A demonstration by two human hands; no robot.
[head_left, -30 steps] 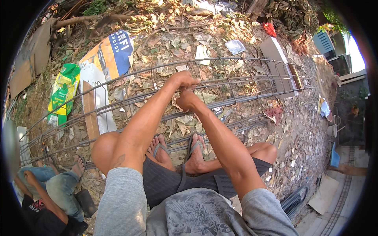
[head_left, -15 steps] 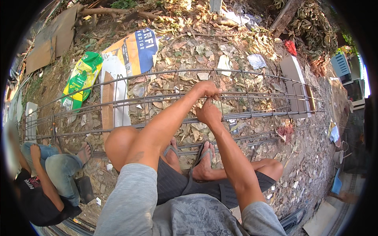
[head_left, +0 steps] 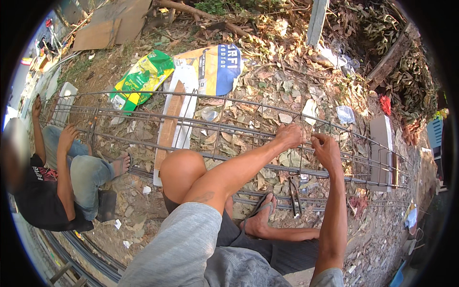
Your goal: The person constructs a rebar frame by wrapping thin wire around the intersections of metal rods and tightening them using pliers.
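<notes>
A long cage of steel rebar (head_left: pixel 229 129), with square stirrups along its bars, stretches across in front of me. My left hand (head_left: pixel 289 136) is closed at its middle bars, fingers curled down by a stirrup. Just to the right, my right hand (head_left: pixel 328 151) has thumb and forefinger pinched together at the same bars. Whatever lies in that pinch is too small to make out. Below my hands, a pair of dark pincers (head_left: pixel 295 197) leans among the lower bars, handles apart.
White blocks (head_left: pixel 381 153) (head_left: pixel 64 104) prop the cage near both ends. Under it lies a board with a brown strip (head_left: pixel 168 131). Beyond are a green-yellow sack (head_left: pixel 143 79) and a blue-orange sack (head_left: pixel 210 69). A co-worker (head_left: pixel 60 177) sits at the left. Dry leaves cover the ground.
My right hand has moved from below my left hand to its right, with a small gap between them. The view has shifted left, and the pincers now show below.
</notes>
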